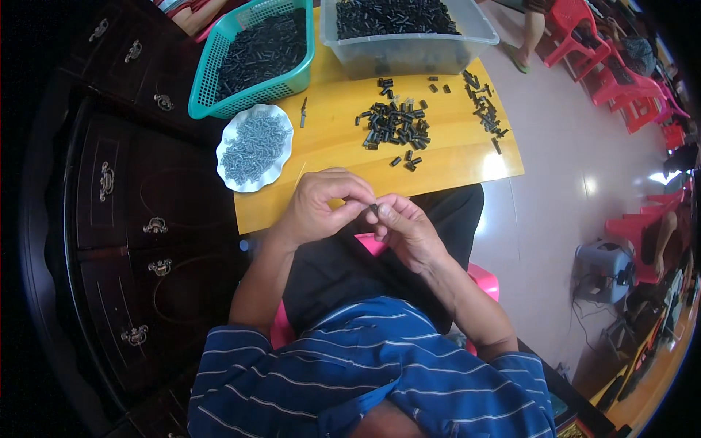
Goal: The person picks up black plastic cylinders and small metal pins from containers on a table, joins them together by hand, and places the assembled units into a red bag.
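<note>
Just past the near edge of the table, my two hands meet over my lap. My right hand [410, 232] pinches a small black tube-like part [374, 209] between thumb and fingers. Against its end, the thumb and forefinger of my left hand [326, 203] are pressed together; whatever they hold is too small to name. A loose pile of similar black parts [394, 125] lies on the yellow table [328, 157] beyond my hands. Left of it, a white wavy-rimmed plate [273, 175] carries many small silvery metal pieces [252, 146].
A green basket [252, 104] and a clear plastic bin [409, 58], both full of black parts, stand at the far side. Between plate and pile lies a small thin tool [304, 113]. More black parts [484, 106] line the right edge. Dark drawers [106, 182] flank the left.
</note>
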Tool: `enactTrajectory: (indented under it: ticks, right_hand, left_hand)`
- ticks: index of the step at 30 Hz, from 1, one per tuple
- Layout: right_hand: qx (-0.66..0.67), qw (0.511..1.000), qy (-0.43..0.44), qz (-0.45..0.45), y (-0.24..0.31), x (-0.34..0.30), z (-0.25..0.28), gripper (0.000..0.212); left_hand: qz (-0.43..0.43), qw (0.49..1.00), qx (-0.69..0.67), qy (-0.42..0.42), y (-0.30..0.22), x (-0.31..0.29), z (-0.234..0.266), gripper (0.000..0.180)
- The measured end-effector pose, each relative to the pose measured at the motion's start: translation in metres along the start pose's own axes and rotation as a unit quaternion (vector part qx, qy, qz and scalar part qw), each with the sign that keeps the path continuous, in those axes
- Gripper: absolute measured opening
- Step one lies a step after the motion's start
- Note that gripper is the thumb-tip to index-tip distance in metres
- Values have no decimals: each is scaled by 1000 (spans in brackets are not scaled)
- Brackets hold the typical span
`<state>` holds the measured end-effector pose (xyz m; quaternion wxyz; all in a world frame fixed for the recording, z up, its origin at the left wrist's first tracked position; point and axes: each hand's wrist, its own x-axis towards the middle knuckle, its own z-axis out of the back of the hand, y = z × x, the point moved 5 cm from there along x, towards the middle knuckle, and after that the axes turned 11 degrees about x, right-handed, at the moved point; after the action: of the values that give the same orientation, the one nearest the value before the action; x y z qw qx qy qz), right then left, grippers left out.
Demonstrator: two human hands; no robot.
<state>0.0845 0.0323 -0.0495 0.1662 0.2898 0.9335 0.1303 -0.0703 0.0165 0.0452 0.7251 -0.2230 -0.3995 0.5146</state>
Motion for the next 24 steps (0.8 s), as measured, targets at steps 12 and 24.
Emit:
enactTrajectory:
  ticks: [12, 24]
  right_hand:
    - [-8, 999, 12, -50, 0, -3, -5, 19]
    - [19, 999, -6, -32, 1, 2, 1, 18]
  left_hand:
    - [38, 999, -3, 17, 2, -4, -1, 33]
    - [-29, 980, 198, -4, -9, -1, -24, 49]
